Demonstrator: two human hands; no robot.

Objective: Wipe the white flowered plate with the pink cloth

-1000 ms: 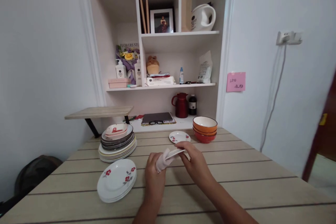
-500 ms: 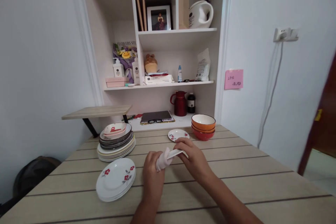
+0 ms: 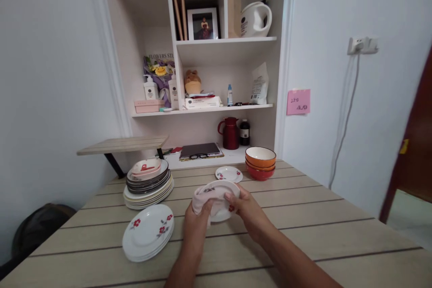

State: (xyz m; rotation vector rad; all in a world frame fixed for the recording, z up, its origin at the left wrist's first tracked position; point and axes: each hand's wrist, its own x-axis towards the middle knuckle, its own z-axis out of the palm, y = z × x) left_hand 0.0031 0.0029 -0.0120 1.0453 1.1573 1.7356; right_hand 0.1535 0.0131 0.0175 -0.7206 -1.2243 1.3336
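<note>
Above the middle of the table, a small white plate (image 3: 224, 209) with red flowers is held tilted, its face turned towards me. My right hand (image 3: 248, 211) grips its right rim, thumb on the face. At the left rim, my left hand (image 3: 198, 219) is closed on a pale pink cloth (image 3: 200, 195) that wraps the edge and lies against the face. Another flowered plate (image 3: 228, 174) lies flat just beyond. To the left of my hands sits a stack of larger flowered plates (image 3: 148, 231).
A tall pile of mixed plates (image 3: 148, 186), topped by small pink-rimmed dishes (image 3: 146, 167), stands at the back left beside a raised wooden shelf (image 3: 123, 145). Orange and red bowls (image 3: 260, 162) are stacked at the back right. Behind are a red jug (image 3: 231, 133) and a laptop (image 3: 200, 150).
The plate has turned from nearly edge-on to showing its face. My left hand's cloth has spread from a bunched wrap onto the plate's face, and my right thumb now lies on the front.
</note>
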